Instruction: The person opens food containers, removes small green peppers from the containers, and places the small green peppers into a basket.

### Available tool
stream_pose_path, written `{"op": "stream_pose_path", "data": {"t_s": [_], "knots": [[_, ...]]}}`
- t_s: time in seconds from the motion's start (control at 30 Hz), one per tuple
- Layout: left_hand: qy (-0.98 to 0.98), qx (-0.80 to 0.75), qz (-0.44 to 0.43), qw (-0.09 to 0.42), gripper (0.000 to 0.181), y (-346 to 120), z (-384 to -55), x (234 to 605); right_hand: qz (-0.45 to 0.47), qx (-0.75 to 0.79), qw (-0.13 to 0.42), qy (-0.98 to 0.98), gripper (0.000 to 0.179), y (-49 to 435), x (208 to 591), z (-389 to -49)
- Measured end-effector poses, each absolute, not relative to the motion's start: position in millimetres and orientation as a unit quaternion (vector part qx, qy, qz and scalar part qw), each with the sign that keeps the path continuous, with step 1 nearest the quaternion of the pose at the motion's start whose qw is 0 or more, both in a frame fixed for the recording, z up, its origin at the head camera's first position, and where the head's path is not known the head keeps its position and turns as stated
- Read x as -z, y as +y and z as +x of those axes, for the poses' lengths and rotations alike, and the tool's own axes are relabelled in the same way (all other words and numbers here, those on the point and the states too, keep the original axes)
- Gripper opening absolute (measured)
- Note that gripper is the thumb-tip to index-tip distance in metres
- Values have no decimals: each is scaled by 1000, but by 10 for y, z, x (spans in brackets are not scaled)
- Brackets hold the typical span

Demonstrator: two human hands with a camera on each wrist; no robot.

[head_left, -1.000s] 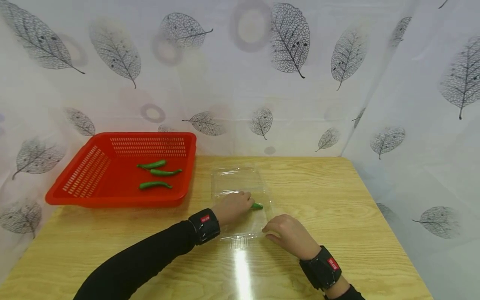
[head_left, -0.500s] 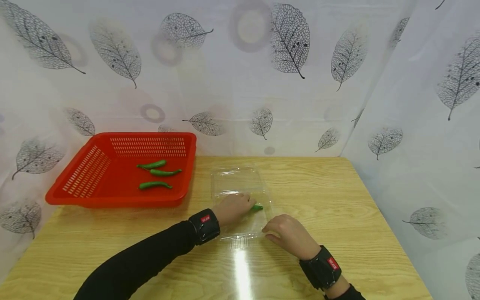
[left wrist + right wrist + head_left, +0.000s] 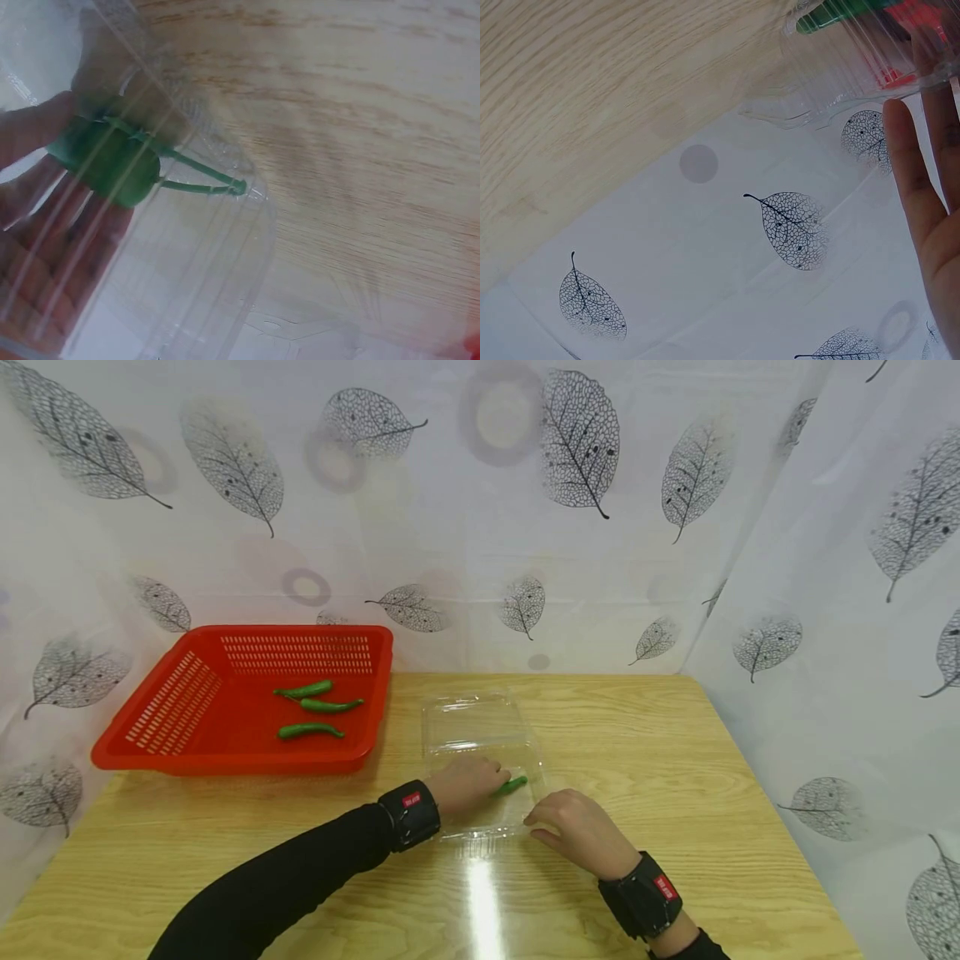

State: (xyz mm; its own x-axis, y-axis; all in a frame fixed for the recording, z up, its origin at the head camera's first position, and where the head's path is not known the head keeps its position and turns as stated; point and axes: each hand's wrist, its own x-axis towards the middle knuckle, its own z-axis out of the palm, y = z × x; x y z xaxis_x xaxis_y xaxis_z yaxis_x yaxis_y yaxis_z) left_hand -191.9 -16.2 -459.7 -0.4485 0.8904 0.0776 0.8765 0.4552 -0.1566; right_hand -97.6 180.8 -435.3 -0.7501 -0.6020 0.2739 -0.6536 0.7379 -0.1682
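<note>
My left hand (image 3: 467, 782) reaches down into a clear plastic box (image 3: 480, 833) whose lid (image 3: 476, 722) lies folded back. Its thumb and fingers hold a green chili pepper (image 3: 513, 785) low in the box. Seen through the box wall in the left wrist view, the pepper (image 3: 116, 169) lies between thumb and fingers, its stem reaching toward the wall. At the box's near right corner, my right hand (image 3: 585, 831) grips the edge. In the right wrist view the right thumb (image 3: 901, 142) stands at the rim, and another finger passes behind the wall.
A red plastic basket (image 3: 247, 764) stands at the back left of the wooden table (image 3: 637, 752). Inside it lie three green chili peppers (image 3: 311, 729). A leaf-patterned white sheet (image 3: 450, 527) hangs behind the table and along its right side.
My left hand has shifted slightly toward me, and the chili pepper's visible end has lowered and shows more. The right hand and the box stay put.
</note>
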Motion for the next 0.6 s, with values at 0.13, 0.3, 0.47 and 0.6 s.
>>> {"op": "stream_pose_path", "data": {"t_s": [0.13, 0.3, 0.47, 0.6], "knots": [[-849, -62, -520, 66, 11, -147, -1924, 4609, 338, -129, 100, -927, 15, 1809, 4351, -972], [-850, -76, -518, 57, 13, -121, -1942, 4647, 331, -131, 92, -930, 15, 1811, 4340, -968], [-854, -75, -515, 33, 14, -98, -1927, 4637, 336, -133, 98, -927, 16, 1806, 4341, -968], [-855, -69, -514, 17, 14, -94, -1919, 4621, 337, -135, 100, -927, 16, 1807, 4347, -966]]}}
